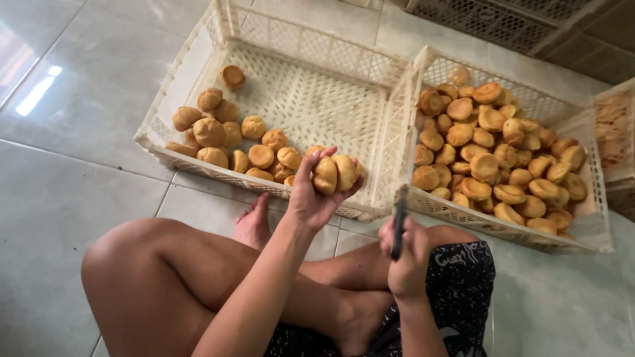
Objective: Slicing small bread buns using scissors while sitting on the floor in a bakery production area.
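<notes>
Holding two puff shells (335,173) clamped in my left hand (311,198); right hand (407,254) closed on a dark knife (399,221); left crate (297,99) part filled, right crate (582,225) piled full; most shells look untouched.

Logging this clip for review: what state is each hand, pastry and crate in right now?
left hand: raised, gripping two puffs
two puffs: held, whole
right hand: closed around knife
knife: upright, dark
left crate: partly filled, far end bare
right crate: heaped with puffs
</notes>
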